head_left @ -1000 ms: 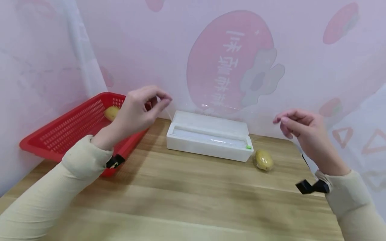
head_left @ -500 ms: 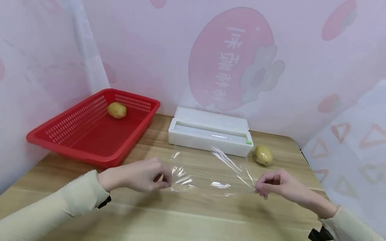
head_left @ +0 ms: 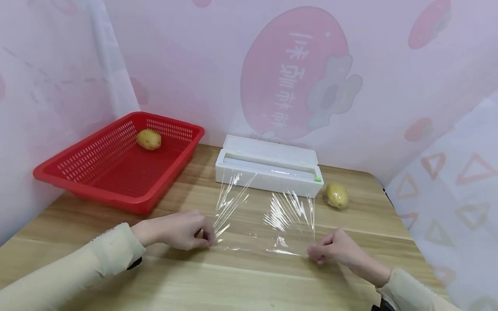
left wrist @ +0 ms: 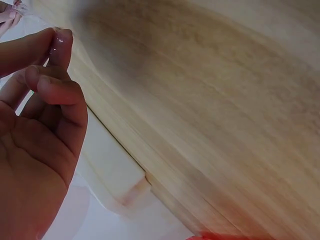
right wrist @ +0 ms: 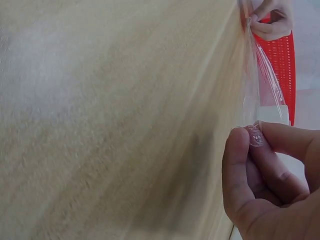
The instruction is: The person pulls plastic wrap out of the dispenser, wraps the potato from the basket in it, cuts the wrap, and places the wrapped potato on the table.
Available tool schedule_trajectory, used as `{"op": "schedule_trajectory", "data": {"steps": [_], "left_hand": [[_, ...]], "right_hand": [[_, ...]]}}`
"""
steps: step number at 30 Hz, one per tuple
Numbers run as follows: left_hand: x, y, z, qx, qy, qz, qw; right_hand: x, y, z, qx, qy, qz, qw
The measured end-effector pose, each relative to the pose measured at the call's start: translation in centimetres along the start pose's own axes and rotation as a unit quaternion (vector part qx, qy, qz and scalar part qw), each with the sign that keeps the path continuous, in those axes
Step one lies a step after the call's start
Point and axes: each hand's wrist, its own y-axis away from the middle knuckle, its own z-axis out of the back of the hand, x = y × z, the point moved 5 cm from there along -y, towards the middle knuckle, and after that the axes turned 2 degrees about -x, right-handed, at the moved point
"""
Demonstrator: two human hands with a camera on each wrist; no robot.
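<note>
A clear sheet of cling film (head_left: 264,224) stretches between both hands, its far end reaching the front of a white dispenser box (head_left: 268,181) in the head view. My left hand (head_left: 183,231) pinches the near left corner between thumb and finger. At the near right corner, my right hand (head_left: 342,252) pinches the film the same way. In the right wrist view, film is bunched at the fingertips (right wrist: 256,136). The box's lid (head_left: 270,149) stands raised at the back. Just right of the box lies a potato (head_left: 336,195) with a shiny, wrapped-looking surface.
A red plastic basket (head_left: 128,172) stands on the left of the wooden table (head_left: 233,285), with one potato (head_left: 148,139) inside it. Printed pink cloth (head_left: 186,65) hangs behind and at the sides. A small green slider (head_left: 317,179) sits at the box's right end.
Both hands have come down from above the box towards the near tabletop, first apart, then closer together. The cling film now spans from the box to the hands, flatter than half a second ago.
</note>
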Motion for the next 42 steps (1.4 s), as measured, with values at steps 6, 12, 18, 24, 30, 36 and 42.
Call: {"op": "schedule_trajectory", "data": {"steps": [6,12,18,24,30,36,42], "left_hand": [[0.2,-0.1,0.2,-0.016,0.014,0.009,0.9997],[0.8,-0.3,0.1,-0.044,0.059,0.067,0.995],[0.9,-0.1,-0.1,-0.069,0.043,0.095,0.9922],[0.5,0.0,-0.1,-0.067,0.017,0.094,0.9932],[0.3,-0.2,0.9,-0.07,0.009,0.11,0.9914],[0.3,-1.5,3.7,-0.111,-0.001,0.123,0.9862],[-0.6,-3.8,9.6,-0.207,0.008,0.131,0.9696]], "right_hand": [[-0.6,-0.6,-0.5,-0.012,0.02,-0.012,1.0],[-1.1,-1.0,-0.5,-0.018,-0.024,-0.03,0.999],[-1.1,-0.7,-0.5,-0.018,0.007,-0.02,1.0],[-1.0,-0.6,-0.5,-0.024,0.068,0.018,0.997],[-1.5,-0.6,-0.5,-0.027,0.064,0.022,0.997],[-1.9,-0.7,-0.3,-0.026,0.052,0.021,0.998],[-2.1,-0.5,-0.3,-0.03,0.052,0.014,0.998]]}}
